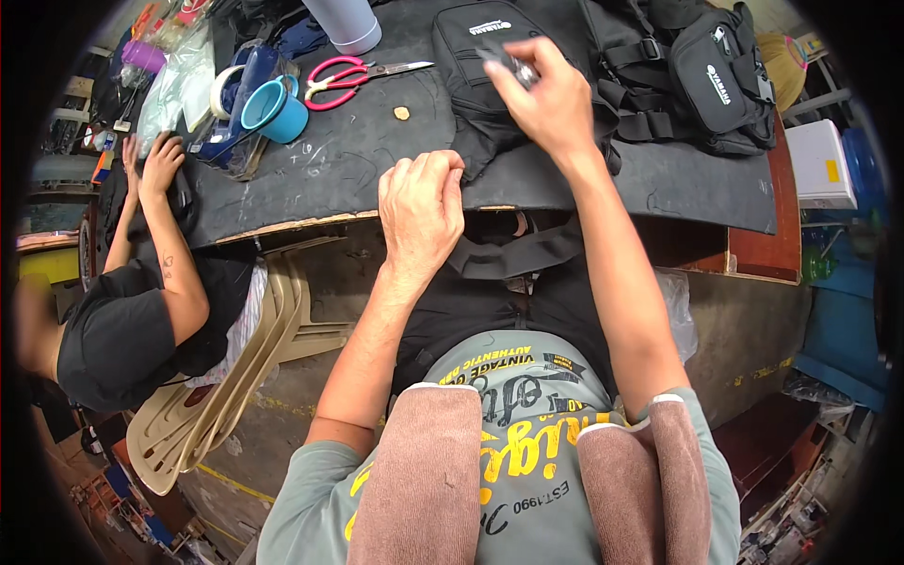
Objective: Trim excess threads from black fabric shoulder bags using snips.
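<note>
A black fabric bag (480, 80) lies on the dark worktable in front of me. My left hand (421, 202) is closed at the table's front edge, fingers curled at the bag's near lower corner, with the pinched part hidden. Over the right side of the bag, my right hand (551, 102) is wrapped round a small dark object with a shiny metal part (524, 72); motion blur hides its exact kind. A black strap (518, 254) hangs below the table edge near my lap.
Pink-handled scissors (339, 83), a turquoise cup (275, 111) and a blue tape dispenser (221, 141) stand left on the table (348, 169). A grey tumbler (348, 24) is behind. More black bags (720, 85) lie right. A co-worker (132, 330) sits left by stacked beige chairs (207, 414).
</note>
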The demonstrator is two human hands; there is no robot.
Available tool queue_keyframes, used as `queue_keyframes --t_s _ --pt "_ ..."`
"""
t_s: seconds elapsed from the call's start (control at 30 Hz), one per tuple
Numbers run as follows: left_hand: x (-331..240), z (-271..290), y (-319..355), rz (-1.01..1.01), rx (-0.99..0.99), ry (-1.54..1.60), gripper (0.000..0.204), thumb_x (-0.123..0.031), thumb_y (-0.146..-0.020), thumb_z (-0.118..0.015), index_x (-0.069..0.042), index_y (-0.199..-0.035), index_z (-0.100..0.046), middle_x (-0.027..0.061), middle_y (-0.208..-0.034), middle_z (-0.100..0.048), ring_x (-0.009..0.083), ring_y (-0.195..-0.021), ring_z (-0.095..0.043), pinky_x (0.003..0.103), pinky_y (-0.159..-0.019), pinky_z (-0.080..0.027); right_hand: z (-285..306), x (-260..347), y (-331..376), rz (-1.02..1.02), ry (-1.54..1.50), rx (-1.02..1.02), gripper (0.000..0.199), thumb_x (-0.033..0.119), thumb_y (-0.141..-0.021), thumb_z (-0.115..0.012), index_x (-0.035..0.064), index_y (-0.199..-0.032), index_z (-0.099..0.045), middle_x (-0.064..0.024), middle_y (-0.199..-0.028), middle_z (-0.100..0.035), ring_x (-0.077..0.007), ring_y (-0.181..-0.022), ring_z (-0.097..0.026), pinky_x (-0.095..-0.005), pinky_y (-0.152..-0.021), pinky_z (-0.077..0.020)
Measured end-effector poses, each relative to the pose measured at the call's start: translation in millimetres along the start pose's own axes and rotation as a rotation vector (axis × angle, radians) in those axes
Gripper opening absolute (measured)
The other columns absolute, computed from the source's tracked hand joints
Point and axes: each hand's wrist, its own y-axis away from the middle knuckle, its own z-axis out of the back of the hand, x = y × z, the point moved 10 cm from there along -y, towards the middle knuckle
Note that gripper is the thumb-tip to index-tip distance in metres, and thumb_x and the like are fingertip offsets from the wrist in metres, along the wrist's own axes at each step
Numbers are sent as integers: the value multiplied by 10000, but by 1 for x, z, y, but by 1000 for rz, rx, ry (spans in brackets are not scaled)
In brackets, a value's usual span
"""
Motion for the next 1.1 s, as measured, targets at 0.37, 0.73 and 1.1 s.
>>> queue_keyframes --t_s 0.37,0.73,1.1 --pt "0 -1 0 -17 -10 16 125 -59 -1015 -751 -102 -1122 -704 43 -1016 -758 327 -937 -679 480 -943 -504 22 42 118 -20 84 290 215 260 -898 -963 122 -979 -821 -7 -729 -762 -196 -562 -533 -369 -841 -389" --pt "-2 0 0 -43 -23 7 125 -51 -1024 -741 -101 -1127 -693 45 -997 -746 332 -936 -674 491 -920 -503 10 49 120 138 155 263 187 247 -924 -941 122 -992 -819 -3 -754 -766 -204 -599 -575 -387 -843 -410" --pt "13 16 20 136 -237 160 352 -3 -976 -784 -4 -1319 -703 148 -1043 -678 350 -942 -680 477 -911 -571 -1 37 66 145 83 111 475 305 -971 -936 108 -1341 -713 -25 -920 -785 -224 -775 -697 -418 -965 -470"
